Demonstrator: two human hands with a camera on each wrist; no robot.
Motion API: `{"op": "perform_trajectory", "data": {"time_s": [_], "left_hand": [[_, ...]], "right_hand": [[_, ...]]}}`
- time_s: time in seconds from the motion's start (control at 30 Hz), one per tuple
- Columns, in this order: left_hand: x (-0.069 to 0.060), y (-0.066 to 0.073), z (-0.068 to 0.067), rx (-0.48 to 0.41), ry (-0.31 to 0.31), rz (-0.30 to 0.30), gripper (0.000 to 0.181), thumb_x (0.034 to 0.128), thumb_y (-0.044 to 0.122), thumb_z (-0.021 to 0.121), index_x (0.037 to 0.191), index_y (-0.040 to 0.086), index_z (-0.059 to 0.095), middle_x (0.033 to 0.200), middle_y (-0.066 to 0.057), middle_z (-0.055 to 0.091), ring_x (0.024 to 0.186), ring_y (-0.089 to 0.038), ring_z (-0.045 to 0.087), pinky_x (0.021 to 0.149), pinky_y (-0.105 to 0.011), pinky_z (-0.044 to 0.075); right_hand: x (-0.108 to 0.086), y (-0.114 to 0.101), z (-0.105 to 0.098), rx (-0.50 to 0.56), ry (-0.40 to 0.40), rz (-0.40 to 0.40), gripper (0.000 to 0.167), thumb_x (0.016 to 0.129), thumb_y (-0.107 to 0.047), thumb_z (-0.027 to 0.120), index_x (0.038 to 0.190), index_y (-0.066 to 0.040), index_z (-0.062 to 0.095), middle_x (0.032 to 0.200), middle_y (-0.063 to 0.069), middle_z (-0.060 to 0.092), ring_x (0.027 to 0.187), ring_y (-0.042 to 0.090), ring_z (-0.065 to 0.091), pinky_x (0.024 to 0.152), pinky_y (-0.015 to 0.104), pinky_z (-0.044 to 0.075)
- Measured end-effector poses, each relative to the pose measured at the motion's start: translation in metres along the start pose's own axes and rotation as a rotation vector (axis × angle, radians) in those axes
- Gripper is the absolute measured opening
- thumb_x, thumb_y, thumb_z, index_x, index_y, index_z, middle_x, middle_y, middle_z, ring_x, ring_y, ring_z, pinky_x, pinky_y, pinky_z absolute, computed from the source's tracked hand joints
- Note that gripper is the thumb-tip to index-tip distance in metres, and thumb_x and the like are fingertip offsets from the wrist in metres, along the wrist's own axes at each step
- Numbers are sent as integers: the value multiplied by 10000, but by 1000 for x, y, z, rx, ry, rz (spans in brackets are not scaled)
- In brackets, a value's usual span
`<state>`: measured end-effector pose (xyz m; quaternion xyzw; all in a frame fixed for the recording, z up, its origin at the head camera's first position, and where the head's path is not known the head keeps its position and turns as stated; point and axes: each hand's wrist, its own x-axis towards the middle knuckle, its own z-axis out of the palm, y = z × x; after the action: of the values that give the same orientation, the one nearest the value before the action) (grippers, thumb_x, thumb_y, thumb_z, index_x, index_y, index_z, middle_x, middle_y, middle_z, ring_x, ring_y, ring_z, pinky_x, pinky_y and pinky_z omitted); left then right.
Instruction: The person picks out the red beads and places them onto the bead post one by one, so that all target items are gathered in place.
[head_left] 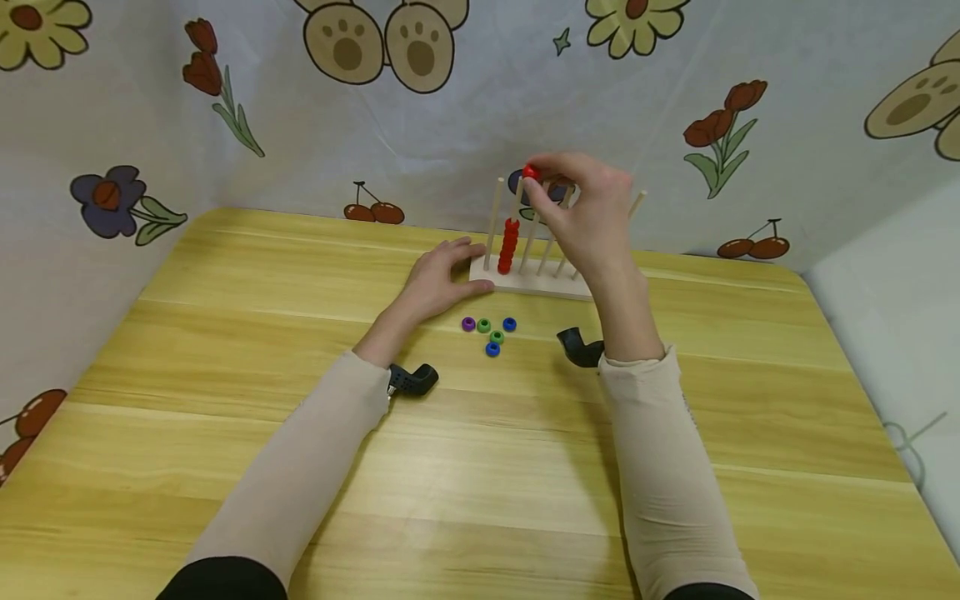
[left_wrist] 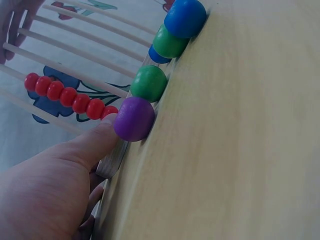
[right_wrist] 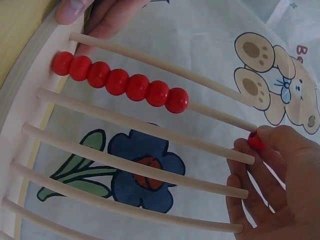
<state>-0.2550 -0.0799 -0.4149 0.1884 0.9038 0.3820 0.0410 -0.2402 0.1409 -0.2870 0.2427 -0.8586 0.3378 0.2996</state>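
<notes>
A pale wooden rack point(head_left: 536, 283) with several upright pegs stands near the back of the table. A stack of red beads point(head_left: 507, 247) fills the lower part of its second peg from the left. My right hand point(head_left: 592, 204) pinches one more red bead point(right_wrist: 256, 141) between thumb and index finger, right at that peg's tip; whether the peg has entered its hole cannot be told. At the rack's left end my left hand point(head_left: 442, 275) grips the base, the thumb along the front and the fingers behind, where the left wrist view partly hides them.
In front of the rack lie loose beads: a purple bead point(head_left: 468, 324), green beads point(head_left: 484, 326) and blue beads point(head_left: 492, 349). Black wrist-worn devices point(head_left: 416, 381) jut from both sleeves. A patterned cloth point(head_left: 300, 150) hangs just behind the table point(head_left: 480, 500).
</notes>
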Motion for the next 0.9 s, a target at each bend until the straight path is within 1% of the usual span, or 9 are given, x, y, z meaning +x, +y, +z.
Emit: {"op": "perform_trajectory", "data": {"time_s": [0.13, 0.27, 0.53, 0.77, 0.9], "left_hand": [[0, 0, 0, 0, -1, -4, 713, 933, 500, 786, 1541, 205, 560, 1702, -89, 377, 1597, -357, 283, 1321, -558, 167], [-1, 1, -1, -2, -1, -7, 713, 934, 498, 785, 1544, 205, 557, 1702, -88, 375, 1596, -352, 286, 1321, -558, 165], [-2, 1, -1, -7, 1, -1, 712, 936, 492, 785, 1543, 197, 558, 1700, -95, 378, 1591, -356, 296, 1318, -559, 180], [-2, 2, -2, -11, 1, 0, 712, 941, 492, 778, 1544, 187, 555, 1701, -96, 376, 1595, -353, 288, 1320, -558, 170], [-2, 2, -2, -6, -1, -3, 709, 946, 500, 770, 1546, 192, 553, 1703, -96, 373, 1598, -356, 282, 1321, -560, 164]], "right_hand": [[0, -2, 1, -21, -21, -1, 233, 1025, -204, 713, 1200, -75, 797, 1077, 92, 803, 913, 229, 732, 771, 385, 558], [1, -3, 2, -41, -31, -19, 236, 1027, -198, 709, 1206, -71, 796, 1087, 94, 802, 948, 231, 732, 778, 384, 559], [1, -3, 2, -87, -49, -42, 227, 1012, -138, 719, 1214, -69, 796, 1041, 115, 797, 934, 263, 707, 764, 397, 537], [-2, -5, 3, -159, -117, -29, 265, 1003, -174, 739, 1246, -79, 780, 1057, 133, 781, 984, 298, 690, 867, 449, 551], [-3, -5, 1, -141, -122, -38, 283, 998, -184, 745, 1253, -65, 771, 1057, 140, 773, 1021, 316, 680, 902, 473, 534]]}}
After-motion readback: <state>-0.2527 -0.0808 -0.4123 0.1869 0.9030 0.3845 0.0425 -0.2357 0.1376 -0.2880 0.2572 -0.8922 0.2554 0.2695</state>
